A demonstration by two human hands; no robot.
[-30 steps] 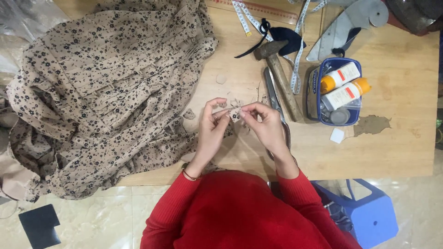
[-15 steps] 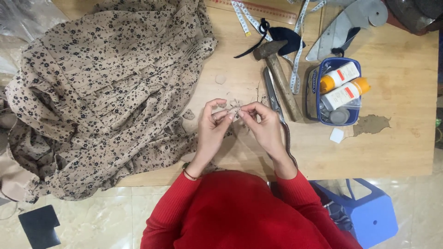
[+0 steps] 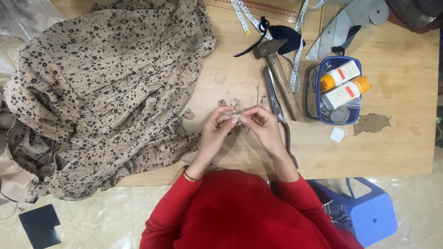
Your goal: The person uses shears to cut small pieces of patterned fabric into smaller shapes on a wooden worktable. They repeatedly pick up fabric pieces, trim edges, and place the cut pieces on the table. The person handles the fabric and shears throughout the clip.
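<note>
- The left hand point(image 3: 220, 125) and the right hand point(image 3: 259, 121) meet fingertip to fingertip over the middle of the wooden surface point(image 3: 397, 138), both pinched together on a small fabric piece point(image 3: 236, 118) held between them, just above the surface.
- The small fabric piece is beige like the cloth beside it; whether a needle or thread runs through it is too small to tell.
- A few fabric scraps point(image 3: 230, 103) lie on the surface just beyond the fingertips, and a small round disc point(image 3: 220, 78) lies farther up.
- The step in hand looks like fine fingertip work on that piece: folding, shaping or fixing it. The next move would call for a steady pinch from both hands and small, careful turns so the piece does not slip.
- The floral garment point(image 3: 101, 97), beige with dark flowers, is heaped over the left side of the surface, its hem near the left wrist.
- Tailor's shears point(image 3: 273, 97) lie just right of the right hand, with a hammer point(image 3: 279, 74) beside them and a measuring tape point(image 3: 295, 55) trailing over its handle.
- A blue basket point(image 3: 355, 121) further right holds two white bottles with orange caps point(image 3: 344, 85).
- A blue stool point(image 3: 364, 212) stands on the floor below the surface's edge.
</note>
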